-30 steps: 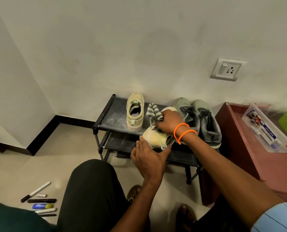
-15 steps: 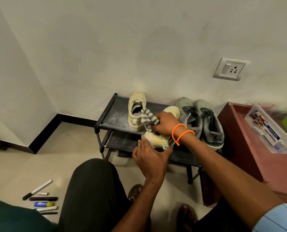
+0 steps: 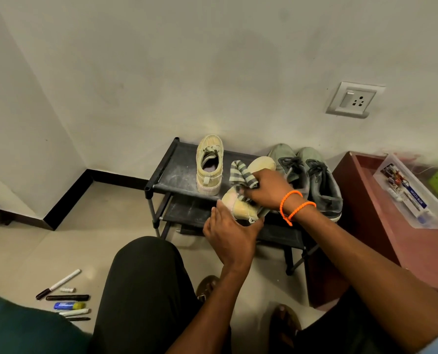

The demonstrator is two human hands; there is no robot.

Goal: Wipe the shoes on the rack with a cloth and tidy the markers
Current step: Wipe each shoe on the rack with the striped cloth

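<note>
Left hand (image 3: pixel 232 238) cupping pale shoe (image 3: pixel 248 185); right hand (image 3: pixel 269 191) gripping striped cloth (image 3: pixel 242 175)

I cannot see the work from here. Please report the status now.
Left hand holds the yellow shoe from below. Right hand grips the striped cloth on it. Markers lie untidied on the floor. Nothing in the way.

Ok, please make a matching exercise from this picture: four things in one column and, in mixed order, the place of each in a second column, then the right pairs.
Things:
1. striped cloth
2. markers
3. grey shoes
4. wall socket

Places:
A. on the floor, lower left
B. on the wall, upper right
C. gripped by the right hand
D. on the right end of the rack

Pairs: 1-C, 2-A, 3-D, 4-B
</note>
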